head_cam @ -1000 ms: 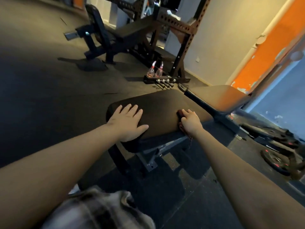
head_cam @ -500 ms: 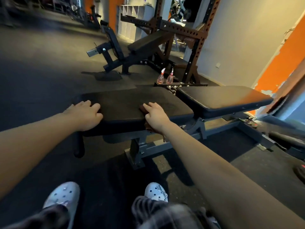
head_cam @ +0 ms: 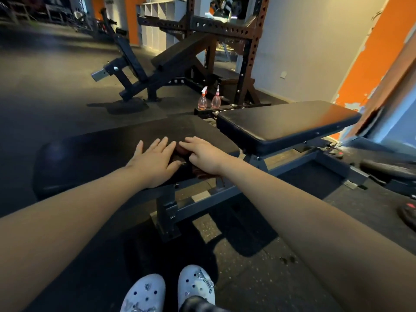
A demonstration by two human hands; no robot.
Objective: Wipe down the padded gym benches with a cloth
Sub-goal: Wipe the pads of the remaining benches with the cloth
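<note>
A black padded bench (head_cam: 94,152) stretches across in front of me, its long pad on the left and a shorter seat pad (head_cam: 286,122) on the right. My left hand (head_cam: 155,162) lies flat on the long pad with fingers spread. My right hand (head_cam: 202,155) rests beside it at the pad's near edge, pressing on a dark reddish-brown cloth (head_cam: 203,174). Most of the cloth is hidden under that hand; a fold hangs over the pad's edge.
Two pink spray bottles (head_cam: 209,100) stand on the floor behind the bench. A brown power rack (head_cam: 245,52) with an inclined bench (head_cam: 180,55) stands beyond. Weight plates (head_cam: 407,212) lie on the floor at right. My white clogs (head_cam: 168,289) are below on the rubber floor.
My left hand slid right along the pad until it lies beside my right hand. The right hand stays on the cloth at the pad's edge. The view has shifted.
</note>
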